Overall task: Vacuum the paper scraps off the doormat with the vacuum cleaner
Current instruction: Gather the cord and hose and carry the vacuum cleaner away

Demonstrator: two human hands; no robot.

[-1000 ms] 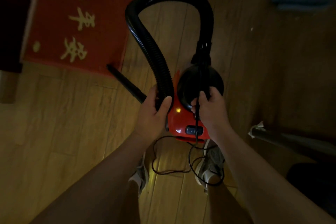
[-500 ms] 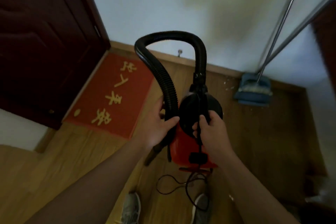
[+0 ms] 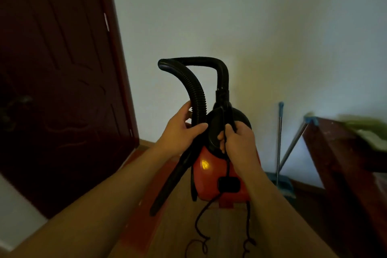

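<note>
Lifted clear of the floor, straight ahead and between both hands: vacuum cleaner (image 3: 217,176), red body below, black dome on top. Hangs roughly upright, weight apparently on the right hand (image 3: 238,138). Grips the black handle across the dome with curled fingers, power cord (image 3: 227,165) caught under them and trailing down in loose loops. Left hand (image 3: 180,132) wrapped round the ribbed hose (image 3: 196,94) just beside the dome, thumb across the front. Probably steadies hose and rigid nozzle (image 3: 171,182) against swinging during the carry. Above the hands, an arch of hose, plugged into the top of the dome; below the left wrist, nozzle slanting down and left, tip apparently off the floor. Hands close together, each clamped on its own part, neither free.

Reads as a carrying stage, no suction on the floor yet. Beside the left forearm, a reddish strip, likely the doormat (image 3: 142,236); hence vacuum above it and slightly right. Paper scraps not discernible. Further out: dark door (image 3: 54,90) at left, pale wall (image 3: 251,27) behind, two long handles (image 3: 279,136) leaning in the corner over a blue dustpan (image 3: 282,186), dark wooden furniture (image 3: 343,163) at right.
</note>
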